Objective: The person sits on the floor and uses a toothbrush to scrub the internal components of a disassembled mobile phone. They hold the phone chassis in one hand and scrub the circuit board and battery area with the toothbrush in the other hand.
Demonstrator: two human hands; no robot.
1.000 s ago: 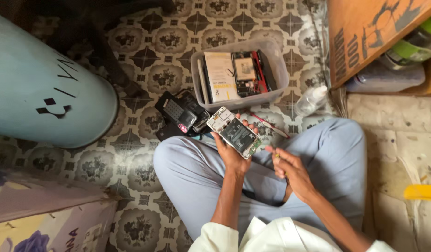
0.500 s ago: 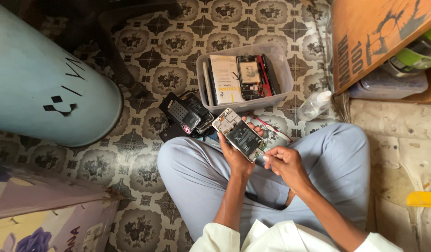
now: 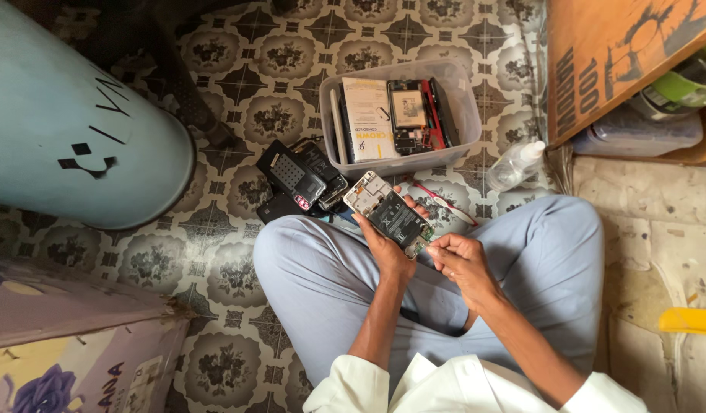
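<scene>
Left hand (image 3: 387,248) was clamped around the opened phone (image 3: 389,213), palm under it, fingers wrapped on the far edge near 1 o'clock, thumb on the near edge. Phone sat above the person's lap, back cover off, dark battery and board exposed, face-up to the camera.

Key relation: the phone's long axis ran from 10 o'clock (pale top end) down to 4 o'clock (bottom end). The bottom end pointed straight at the right hand (image 3: 458,260), which sat at 4 o'clock from the phone, touching or just short of its lower corner. Right fingertips were pinched together at that corner; whether they held a small part or tool could not be told, too small. Right hand was the nearer one to the bottom end; left hand only carried.

Outward from the grip: a clear plastic tub (image 3: 403,160) at 12 o'clock on the floor, holding a white booklet, a phone board and red-edged parts. Pile of dark phones (image 3: 299,180) at 10 o'clock, just beside the tub. Small clear bottle (image 3: 514,164) at 2 o'clock. Large pale blue cylinder (image 3: 70,122) well apart at 9 o'clock. Patterned tile floor (image 3: 215,260) underneath.
</scene>
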